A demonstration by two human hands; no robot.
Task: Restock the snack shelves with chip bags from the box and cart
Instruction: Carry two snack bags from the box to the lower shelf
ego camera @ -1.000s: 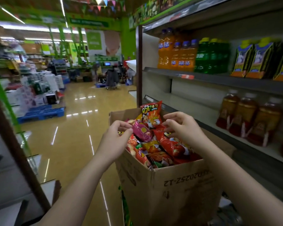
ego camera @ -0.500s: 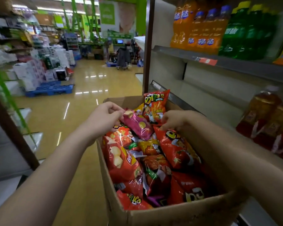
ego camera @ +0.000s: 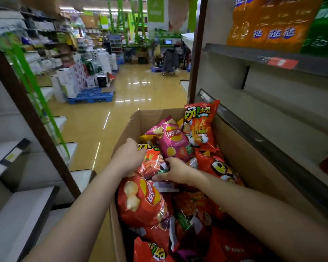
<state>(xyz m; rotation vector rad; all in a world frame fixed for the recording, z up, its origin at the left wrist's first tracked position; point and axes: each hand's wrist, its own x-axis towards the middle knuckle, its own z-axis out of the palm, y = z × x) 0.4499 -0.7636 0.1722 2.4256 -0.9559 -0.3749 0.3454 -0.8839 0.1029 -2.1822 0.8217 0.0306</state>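
Both hands are down in the open box (ego camera: 240, 157), which stands beside the right-hand shelf (ego camera: 284, 118) and is full of chip bags. The left hand (ego camera: 130, 157) comes in over the box's left wall, fingers curled onto the left edge of a red bag (ego camera: 152, 163) that lies in the middle of the pile. The right hand (ego camera: 175, 171) meets it from the other side, fingers bent over the same bag's right edge, thumb side toward the camera. So the red bag sits between the two hands, gripped from both sides; whether it is lifted off the bags below cannot be told. Just beyond the hands lies a pink bag (ego camera: 173, 141), tilted, touching the red bag's far end. Behind that an orange bag (ego camera: 200, 127) stands upright against the box's far right corner, its top above the rim. Close under the left wrist lies a Lay's bag (ego camera: 140, 200), red, face up, near the left wall. More red bags fill the near end, partly under the right forearm. Orange bottles (ego camera: 265, 21), blurred, stand on the upper shelf at right. A blue pallet (ego camera: 91, 96) with stacked cartons sits on the aisle floor (ego camera: 140, 91), well apart from the box.
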